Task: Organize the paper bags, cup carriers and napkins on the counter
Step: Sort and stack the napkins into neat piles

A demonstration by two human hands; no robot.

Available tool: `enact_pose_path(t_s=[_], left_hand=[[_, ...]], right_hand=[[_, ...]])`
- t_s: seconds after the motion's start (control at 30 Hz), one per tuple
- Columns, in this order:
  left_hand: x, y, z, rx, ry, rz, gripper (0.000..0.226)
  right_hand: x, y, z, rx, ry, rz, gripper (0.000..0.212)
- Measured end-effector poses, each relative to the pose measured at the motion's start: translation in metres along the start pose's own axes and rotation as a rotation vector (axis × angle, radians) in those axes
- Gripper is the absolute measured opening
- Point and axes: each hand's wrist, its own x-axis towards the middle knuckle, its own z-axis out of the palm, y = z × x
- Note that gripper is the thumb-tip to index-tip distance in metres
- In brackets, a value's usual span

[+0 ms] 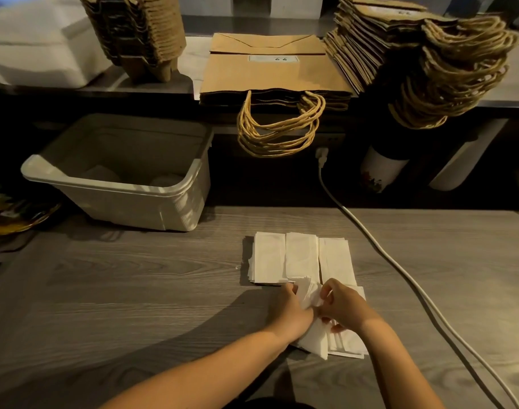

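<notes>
While three neat napkin piles (299,258) line the counter (134,290), the left hand (293,312) and right hand (348,308) both pinch a loose napkin (309,293) just beside them, apparently squaring it for stacking.

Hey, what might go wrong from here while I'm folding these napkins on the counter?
The left hand and right hand pinch a loose napkin right against the folded napkin piles; a wide move could knock them askew. The white cable runs across the counter beside the right arm and could snag. The tall bag stack on the shelf leans, handles overhanging; it might slide off.
</notes>
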Motion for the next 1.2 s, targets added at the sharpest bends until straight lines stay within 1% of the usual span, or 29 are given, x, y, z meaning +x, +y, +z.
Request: enact_pose_path(t_s=[0.17, 0.27, 0.33, 0.37, 0.43, 0.5, 0.57, 0.63, 0.7, 0.73, 0.8, 0.87, 0.9, 0.93, 1.03, 1.1, 1.2], left_hand=[[0.002, -0.002, 0.002, 0.054, 0.012, 0.092, 0.033], [0.0, -0.003, 0.003, 0.044, 0.036, 0.101, 0.039], [-0.001, -0.001, 0.001, 0.014, 0.049, 0.062, 0.045], [-0.001, -0.001, -0.001, -0.015, 0.054, 0.039, 0.044], [-0.002, -0.003, -0.005, -0.087, 0.046, 0.007, 0.041], [-0.004, -0.007, -0.008, -0.179, 0.018, -0.013, 0.041], [-0.008, -0.009, -0.014, -0.282, -0.009, -0.036, 0.04], [-0.012, -0.007, -0.021, -0.345, -0.009, -0.045, 0.038], [-0.014, -0.004, -0.031, -0.395, 0.053, -0.019, 0.037], [-0.015, -0.001, -0.035, -0.43, 0.082, -0.01, 0.038], [-0.018, 0.007, -0.044, -0.494, 0.115, 0.0, 0.043], [-0.021, 0.014, -0.053, -0.531, 0.13, 0.028, 0.052], [-0.023, 0.017, -0.058, -0.559, 0.145, 0.071, 0.051], [-0.025, 0.021, -0.061, -0.583, 0.166, 0.116, 0.047], [-0.03, 0.029, -0.076, -0.62, 0.239, 0.221, 0.037], [-0.032, 0.033, -0.085, -0.639, 0.272, 0.248, 0.038], [-0.035, 0.037, -0.1, -0.684, 0.335, 0.277, 0.037]], right_hand=[[-0.003, -0.004, -0.005, 0.017, -0.032, 0.008, 0.018], [-0.003, -0.004, -0.005, 0.038, -0.035, 0.01, 0.016], [-0.005, -0.004, -0.005, 0.072, -0.037, -0.009, 0.016], [-0.006, -0.004, -0.005, 0.072, -0.042, -0.019, 0.018], [-0.007, -0.006, -0.006, 0.018, -0.041, -0.042, 0.018], [-0.01, -0.01, -0.007, -0.102, -0.041, -0.048, 0.017], [-0.013, -0.015, -0.008, -0.224, -0.074, -0.028, 0.031], [-0.016, -0.02, -0.007, -0.256, -0.11, 0.004, 0.037], [-0.019, -0.028, -0.006, -0.186, -0.084, 0.007, 0.033], [-0.022, -0.031, -0.006, -0.149, -0.059, -0.015, 0.037], [-0.026, -0.041, -0.004, -0.042, -0.014, -0.078, 0.055], [-0.03, -0.054, 0.002, 0.248, 0.002, -0.133, 0.06], [-0.031, -0.061, 0.006, 0.394, 0.006, -0.137, 0.061], [-0.03, -0.066, 0.01, 0.484, 0.016, -0.142, 0.062], [-0.027, -0.082, 0.022, 0.566, 0.044, -0.153, 0.06], [-0.028, -0.095, 0.027, 0.638, 0.056, -0.191, 0.058], [-0.033, -0.114, 0.032, 0.599, 0.052, -0.268, 0.053]])
